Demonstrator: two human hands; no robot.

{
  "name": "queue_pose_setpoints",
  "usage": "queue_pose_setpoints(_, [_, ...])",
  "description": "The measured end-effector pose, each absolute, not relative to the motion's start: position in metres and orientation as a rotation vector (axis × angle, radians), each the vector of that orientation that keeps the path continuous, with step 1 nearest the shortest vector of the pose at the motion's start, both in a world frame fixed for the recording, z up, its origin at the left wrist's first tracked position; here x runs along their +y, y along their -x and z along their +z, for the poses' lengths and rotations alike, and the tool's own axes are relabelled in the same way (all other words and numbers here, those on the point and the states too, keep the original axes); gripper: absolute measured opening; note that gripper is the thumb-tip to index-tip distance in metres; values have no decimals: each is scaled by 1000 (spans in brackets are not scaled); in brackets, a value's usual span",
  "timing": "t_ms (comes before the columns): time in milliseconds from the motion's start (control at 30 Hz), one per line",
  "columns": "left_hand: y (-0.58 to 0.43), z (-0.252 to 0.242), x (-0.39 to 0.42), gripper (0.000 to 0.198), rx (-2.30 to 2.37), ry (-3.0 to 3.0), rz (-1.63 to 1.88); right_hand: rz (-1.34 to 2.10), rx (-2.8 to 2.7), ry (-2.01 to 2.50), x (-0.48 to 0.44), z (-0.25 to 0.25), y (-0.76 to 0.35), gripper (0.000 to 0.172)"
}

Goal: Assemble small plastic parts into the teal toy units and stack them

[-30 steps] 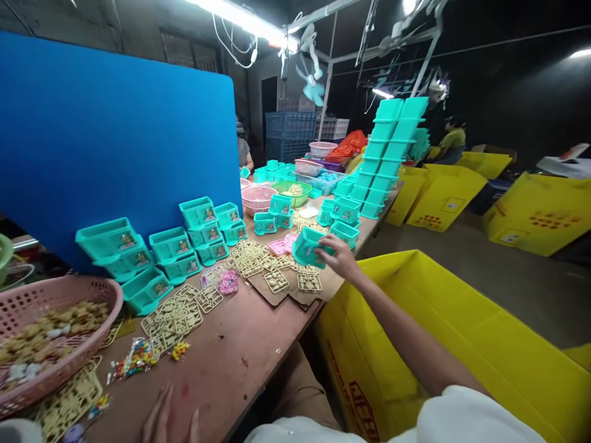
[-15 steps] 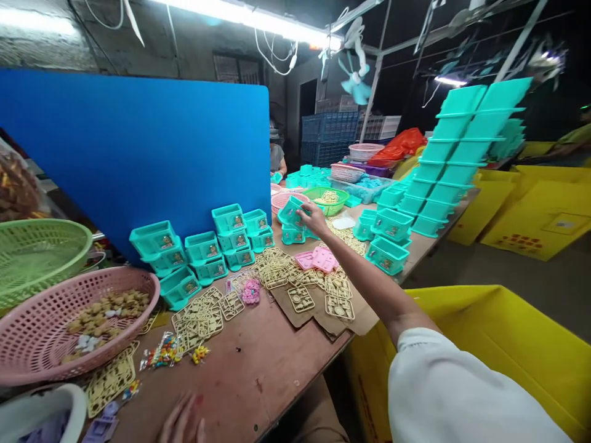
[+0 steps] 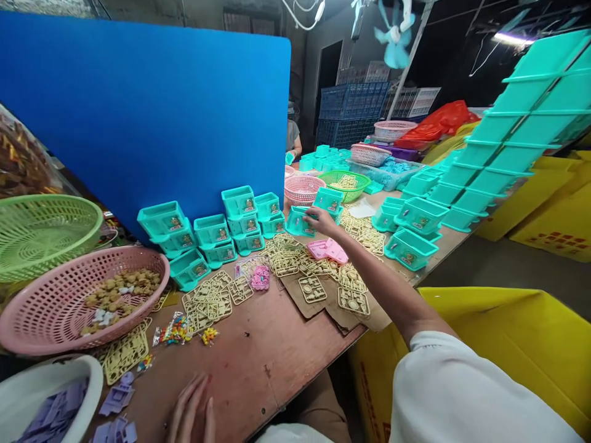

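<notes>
My right hand (image 3: pixel 323 223) reaches across the table, its fingers closed on the near right side of a teal plastic box (image 3: pixel 299 221). That box stands at the right end of a row of stacked teal boxes (image 3: pixel 242 221) with small stickers on their sides. Another teal box (image 3: pixel 329 198) shows just behind my hand. Below my wrist lie pink plastic pieces (image 3: pixel 327 250) and cream parts frames (image 3: pixel 313 289). At the near edge my left hand (image 3: pixel 191 411) lies on the tabletop, fingers stretched out and holding nothing.
A blue panel (image 3: pixel 148 111) rises behind the boxes. On the left are a pink basket (image 3: pixel 28 314) of small brown pieces and a white basin (image 3: pixel 95 394) with purple parts. Stacked teal boxes (image 3: pixel 410 249) stand at right, above a yellow carton (image 3: pixel 489 314).
The teal box in my right hand was tilted above another box; it is now lower, level and at the row's right end. The view has shifted downward. My left hand stays on the table.
</notes>
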State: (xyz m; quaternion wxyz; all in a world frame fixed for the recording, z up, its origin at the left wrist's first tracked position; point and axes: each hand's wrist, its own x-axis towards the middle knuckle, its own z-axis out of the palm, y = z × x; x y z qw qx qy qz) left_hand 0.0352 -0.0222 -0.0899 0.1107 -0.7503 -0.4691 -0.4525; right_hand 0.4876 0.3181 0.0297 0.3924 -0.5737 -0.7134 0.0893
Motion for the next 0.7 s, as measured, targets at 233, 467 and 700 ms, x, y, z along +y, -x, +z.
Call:
queue_pose_setpoints(233, [-42,-84,-24,58,-1384,2202,-1346,213,-1869,1632,322,21,-502,22])
queue_pose_setpoints(467, [-38,-88,-22,53,-1367,2206,-1306,114,-1941,1721,326,7,-494,12])
queue_pose_setpoints(700, [-37,-94,-23,50,-1392,2209,-1336,-44,-1981,1648,310,15,-482,33])
